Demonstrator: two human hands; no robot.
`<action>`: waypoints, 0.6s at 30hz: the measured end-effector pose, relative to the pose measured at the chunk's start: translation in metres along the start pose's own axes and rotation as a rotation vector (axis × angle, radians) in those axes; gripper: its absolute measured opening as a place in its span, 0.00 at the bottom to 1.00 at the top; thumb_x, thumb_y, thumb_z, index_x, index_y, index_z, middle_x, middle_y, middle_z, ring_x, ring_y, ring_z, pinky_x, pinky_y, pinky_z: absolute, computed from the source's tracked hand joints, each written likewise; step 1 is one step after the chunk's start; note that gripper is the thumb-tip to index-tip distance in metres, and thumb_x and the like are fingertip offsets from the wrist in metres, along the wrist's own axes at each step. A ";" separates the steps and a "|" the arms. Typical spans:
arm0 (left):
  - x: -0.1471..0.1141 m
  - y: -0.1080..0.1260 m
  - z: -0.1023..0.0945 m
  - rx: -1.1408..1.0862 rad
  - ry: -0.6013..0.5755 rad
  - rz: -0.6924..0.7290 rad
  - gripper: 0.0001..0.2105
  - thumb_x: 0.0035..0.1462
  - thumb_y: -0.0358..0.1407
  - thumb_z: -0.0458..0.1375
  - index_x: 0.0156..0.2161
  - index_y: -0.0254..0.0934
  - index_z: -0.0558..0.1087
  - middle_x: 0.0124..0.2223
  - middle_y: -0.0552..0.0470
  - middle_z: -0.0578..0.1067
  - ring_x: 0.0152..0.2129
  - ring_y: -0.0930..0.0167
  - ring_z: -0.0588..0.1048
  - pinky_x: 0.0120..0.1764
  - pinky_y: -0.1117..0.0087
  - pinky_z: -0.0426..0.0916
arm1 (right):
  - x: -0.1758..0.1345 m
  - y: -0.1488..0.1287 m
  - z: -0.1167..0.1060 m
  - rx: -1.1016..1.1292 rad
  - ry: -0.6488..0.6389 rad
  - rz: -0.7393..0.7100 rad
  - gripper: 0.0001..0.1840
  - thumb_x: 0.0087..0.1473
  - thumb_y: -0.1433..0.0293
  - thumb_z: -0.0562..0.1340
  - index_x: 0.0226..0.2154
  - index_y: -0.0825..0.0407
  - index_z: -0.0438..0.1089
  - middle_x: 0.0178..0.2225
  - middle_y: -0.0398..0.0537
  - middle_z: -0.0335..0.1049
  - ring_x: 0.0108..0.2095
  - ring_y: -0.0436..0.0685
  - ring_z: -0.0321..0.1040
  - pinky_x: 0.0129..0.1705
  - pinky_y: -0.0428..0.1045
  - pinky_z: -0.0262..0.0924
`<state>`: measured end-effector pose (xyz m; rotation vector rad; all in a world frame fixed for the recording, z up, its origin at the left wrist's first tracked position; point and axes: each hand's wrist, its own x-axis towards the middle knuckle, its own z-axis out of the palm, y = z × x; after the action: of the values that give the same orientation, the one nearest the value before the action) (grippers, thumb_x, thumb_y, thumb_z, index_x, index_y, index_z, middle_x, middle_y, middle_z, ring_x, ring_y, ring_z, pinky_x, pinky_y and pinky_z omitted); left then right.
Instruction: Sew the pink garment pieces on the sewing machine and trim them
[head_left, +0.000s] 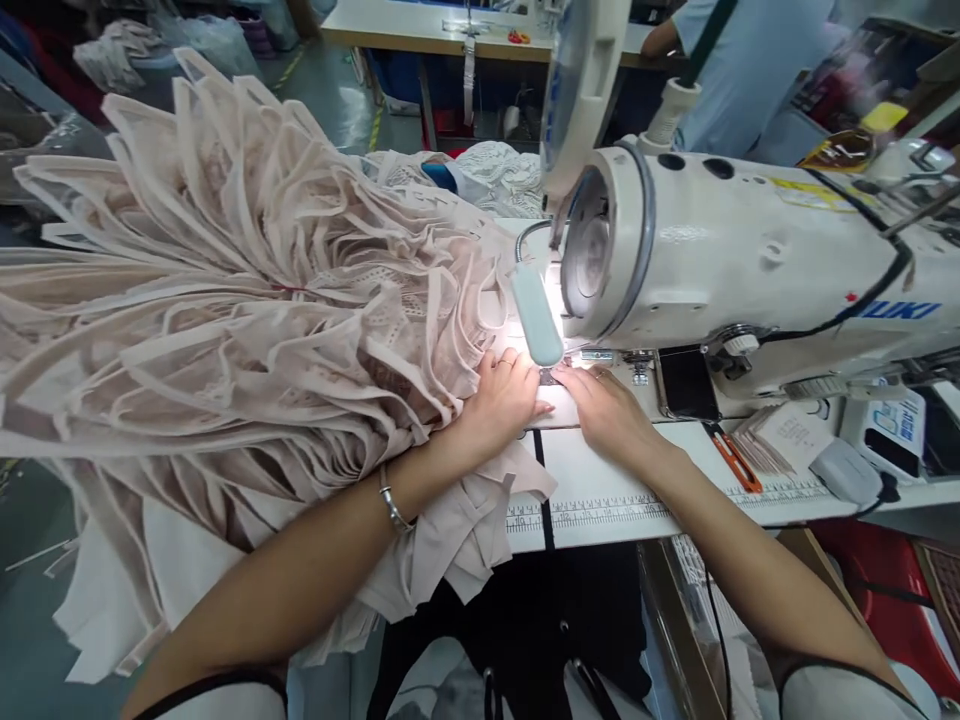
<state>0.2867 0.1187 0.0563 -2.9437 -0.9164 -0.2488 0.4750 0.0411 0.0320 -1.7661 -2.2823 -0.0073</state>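
My left hand [508,395] rests at the needle area of a white sewing machine [750,250], its fingers bent and closed on the edge of a beige garment [484,300]. Close beside it, on the right, my right hand [611,415] pinches toward the same spot, fingertips at the presser foot [550,377]. The fabric between the two hands is small and mostly covered by fingers. A pale green lamp [537,315] hangs just above the fingertips and lights the spot. The large pile of beige garments [262,300] spreads left of my left hand and under my forearm.
On the right of the machine table [615,520] lie a black phone [688,383], an orange cutter [737,460], stacked fabric pieces [780,437] and a grey rounded object [846,470]. A ruler tape runs along the front edge. Another person in light blue [750,80] is behind the machine.
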 end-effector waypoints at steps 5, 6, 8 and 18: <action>-0.003 0.006 0.005 0.091 0.052 0.092 0.13 0.69 0.37 0.51 0.42 0.30 0.75 0.39 0.42 0.75 0.37 0.60 0.72 0.46 0.56 0.60 | 0.003 0.003 0.004 0.007 0.000 0.085 0.27 0.58 0.78 0.49 0.57 0.53 0.67 0.50 0.59 0.73 0.46 0.69 0.69 0.47 0.63 0.65; -0.004 0.007 0.006 0.117 0.066 0.120 0.13 0.69 0.33 0.49 0.39 0.30 0.75 0.37 0.41 0.75 0.35 0.61 0.72 0.45 0.56 0.61 | 0.006 0.003 0.004 -0.006 -0.012 0.116 0.26 0.57 0.77 0.50 0.56 0.53 0.67 0.48 0.60 0.74 0.44 0.69 0.70 0.46 0.62 0.65; -0.005 0.010 0.007 0.151 0.086 0.147 0.16 0.67 0.26 0.45 0.35 0.30 0.75 0.34 0.41 0.74 0.30 0.62 0.71 0.43 0.56 0.62 | 0.013 0.002 0.004 -0.042 -0.059 0.178 0.24 0.57 0.76 0.51 0.54 0.55 0.69 0.43 0.62 0.75 0.42 0.70 0.69 0.45 0.62 0.63; 0.014 -0.009 0.001 -0.177 0.035 -0.090 0.15 0.65 0.36 0.54 0.54 0.32 0.69 0.49 0.43 0.78 0.52 0.57 0.71 0.58 0.54 0.62 | 0.021 -0.013 -0.022 -0.066 -0.259 0.271 0.22 0.57 0.79 0.47 0.45 0.55 0.72 0.40 0.58 0.74 0.38 0.64 0.66 0.40 0.55 0.57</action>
<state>0.2933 0.1342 0.0575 -3.0485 -1.0762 -0.4038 0.4621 0.0537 0.0597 -2.2125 -2.2078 0.2107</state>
